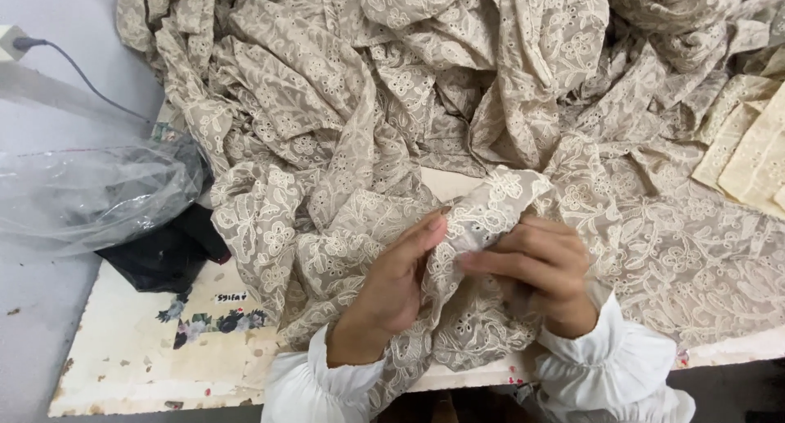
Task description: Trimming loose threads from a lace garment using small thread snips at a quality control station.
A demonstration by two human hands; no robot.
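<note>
A large heap of beige embroidered eyelet fabric (425, 88) covers most of the worn white table (131, 358). My left hand (392, 284) grips a fold of this fabric near the table's front edge, thumb pressed on top. My right hand (544, 268) pinches the same fold from the right, fingers pointing left. The two hands almost touch, with the bunched cloth between them. Both wrists wear white ruffled cuffs (609, 366).
A clear plastic bag (90, 190) lies at the left over a black cloth (168, 255). A grey cable (82, 71) runs from a wall plug at top left. Cut pale yellow fabric pieces (752, 149) lie at the right edge.
</note>
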